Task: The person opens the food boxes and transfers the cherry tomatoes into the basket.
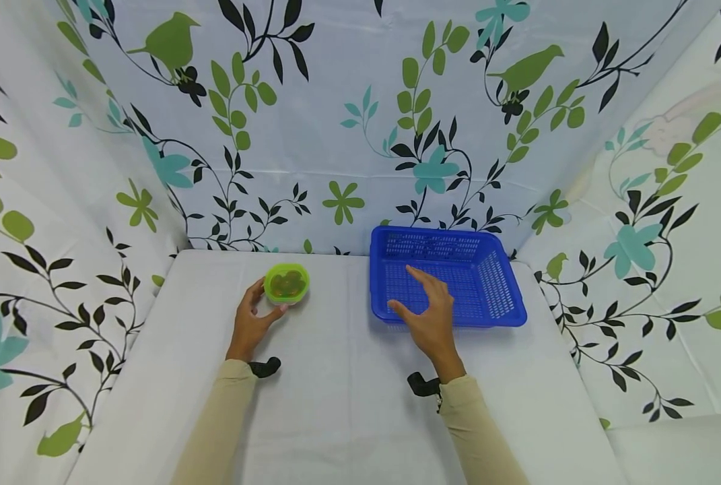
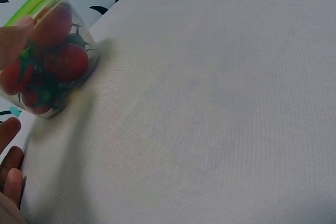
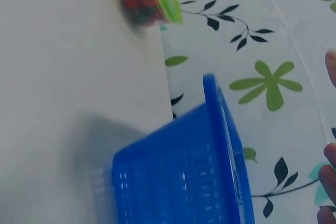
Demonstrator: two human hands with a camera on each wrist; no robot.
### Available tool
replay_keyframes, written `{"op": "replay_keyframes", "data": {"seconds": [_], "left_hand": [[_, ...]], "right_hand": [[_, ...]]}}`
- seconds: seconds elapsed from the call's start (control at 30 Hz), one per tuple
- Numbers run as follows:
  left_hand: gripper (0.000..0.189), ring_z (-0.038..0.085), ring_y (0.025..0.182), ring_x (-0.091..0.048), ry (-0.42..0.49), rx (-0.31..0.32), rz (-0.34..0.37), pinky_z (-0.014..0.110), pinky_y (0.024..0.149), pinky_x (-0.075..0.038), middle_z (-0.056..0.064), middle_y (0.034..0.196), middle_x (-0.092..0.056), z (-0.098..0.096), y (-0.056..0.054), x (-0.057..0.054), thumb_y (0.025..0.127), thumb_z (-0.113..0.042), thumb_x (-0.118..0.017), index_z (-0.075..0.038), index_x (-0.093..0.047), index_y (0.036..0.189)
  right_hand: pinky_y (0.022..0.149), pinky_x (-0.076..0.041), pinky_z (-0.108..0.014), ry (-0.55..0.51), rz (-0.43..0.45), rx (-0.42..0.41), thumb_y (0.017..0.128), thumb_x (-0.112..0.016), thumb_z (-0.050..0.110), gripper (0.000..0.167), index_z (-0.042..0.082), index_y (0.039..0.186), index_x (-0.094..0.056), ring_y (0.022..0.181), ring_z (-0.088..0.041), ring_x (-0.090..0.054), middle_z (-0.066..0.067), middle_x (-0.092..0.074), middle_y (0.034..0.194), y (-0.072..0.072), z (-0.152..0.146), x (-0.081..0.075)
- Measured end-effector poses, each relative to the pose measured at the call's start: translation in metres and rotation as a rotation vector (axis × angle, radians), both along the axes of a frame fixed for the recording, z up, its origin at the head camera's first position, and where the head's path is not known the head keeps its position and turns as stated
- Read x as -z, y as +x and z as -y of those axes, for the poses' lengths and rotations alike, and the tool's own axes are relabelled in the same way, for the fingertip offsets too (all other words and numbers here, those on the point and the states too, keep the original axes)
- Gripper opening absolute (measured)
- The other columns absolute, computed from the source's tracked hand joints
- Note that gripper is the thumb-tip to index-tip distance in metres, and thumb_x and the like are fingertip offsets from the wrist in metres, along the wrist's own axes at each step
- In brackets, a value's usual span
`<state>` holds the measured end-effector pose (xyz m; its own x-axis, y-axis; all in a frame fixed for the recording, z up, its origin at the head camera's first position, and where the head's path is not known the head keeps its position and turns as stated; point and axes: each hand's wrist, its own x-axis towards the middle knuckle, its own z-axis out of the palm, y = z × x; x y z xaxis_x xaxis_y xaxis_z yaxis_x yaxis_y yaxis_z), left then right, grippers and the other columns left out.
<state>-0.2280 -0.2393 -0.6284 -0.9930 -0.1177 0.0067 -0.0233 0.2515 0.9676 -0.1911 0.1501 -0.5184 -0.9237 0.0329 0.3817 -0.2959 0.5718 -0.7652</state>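
My left hand point(image 1: 254, 322) is at a clear plastic container with a bright green lid point(image 1: 287, 283), fingers round its left side and thumb at its near edge. In the left wrist view, red tomatoes point(image 2: 71, 62) with green stems show through its wall, and the thumb point(image 2: 13, 40) overlaps the lid. Three fingertips show lower down, below the container. Over the front left part of a blue plastic basket point(image 1: 505, 296) hovers my right hand point(image 1: 431, 320), its thumb and fingers spread apart and nothing between them.
A white cloth covers the table point(image 1: 336, 391). Behind it and along both sides hang curtains point(image 1: 312, 135) printed with leaves, flowers and birds. The basket, with perforated walls and floor, stands at the table's back right. A black strap point(image 1: 266, 368) shows at each wrist.
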Motion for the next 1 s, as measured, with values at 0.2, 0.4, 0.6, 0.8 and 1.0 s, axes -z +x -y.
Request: {"op": "replay_keyframes", "data": {"seconds": [0.2, 0.4, 0.6, 0.8, 1.0], "left_hand": [[0.092, 0.031, 0.160, -0.031, -0.002, 0.003, 0.005, 0.065, 0.130, -0.022, 0.011, 0.169, -0.041, 0.002, 0.001, -0.001, 0.092, -0.033, -0.085, -0.030, -0.033, 0.167], [0.088, 0.035, 0.160, -0.030, 0.031, 0.014, 0.005, 0.068, 0.129, -0.019, 0.015, 0.169, -0.041, -0.001, 0.002, -0.008, 0.095, -0.023, -0.082, -0.023, -0.033, 0.168], [0.086, 0.041, 0.159, -0.030, 0.043, 0.030, 0.000, 0.070, 0.128, -0.020, 0.021, 0.168, -0.041, -0.006, 0.008, -0.028, 0.095, -0.014, -0.081, -0.012, -0.033, 0.167], [0.085, 0.039, 0.160, -0.031, 0.048, 0.009, -0.019, 0.069, 0.129, -0.018, 0.018, 0.167, -0.043, -0.005, 0.004, -0.011, 0.096, -0.017, -0.081, -0.020, -0.034, 0.167], [0.086, 0.035, 0.158, -0.034, 0.023, 0.001, -0.036, 0.068, 0.129, -0.021, 0.014, 0.166, -0.046, -0.001, 0.001, -0.002, 0.094, -0.025, -0.083, -0.027, -0.036, 0.166]], "right_hand": [[0.123, -0.019, -0.071, -0.029, -0.011, -0.055, 0.088, -0.087, 0.042, 0.072, 0.038, 0.153, -0.056, 0.148, -0.027, -0.044, 0.005, -0.058, 0.156, -0.007, 0.026, 0.001], [0.122, -0.024, -0.067, -0.042, -0.012, -0.093, 0.089, -0.086, 0.042, 0.069, 0.040, 0.151, -0.057, 0.146, -0.025, -0.046, 0.008, -0.059, 0.154, -0.012, 0.049, -0.001], [0.120, -0.034, -0.060, -0.071, -0.027, -0.142, 0.088, -0.087, 0.042, 0.068, 0.036, 0.150, -0.060, 0.143, -0.022, -0.050, 0.007, -0.061, 0.152, -0.018, 0.071, -0.003], [0.110, -0.051, -0.051, -0.122, -0.037, -0.190, 0.089, -0.088, 0.037, 0.063, 0.032, 0.147, -0.064, 0.129, -0.018, -0.059, 0.008, -0.067, 0.142, -0.022, 0.091, 0.000], [0.104, -0.057, -0.044, -0.151, -0.022, -0.238, 0.091, -0.087, 0.030, 0.058, 0.025, 0.144, -0.066, 0.121, -0.018, -0.067, 0.004, -0.070, 0.138, -0.024, 0.110, 0.005]]}}
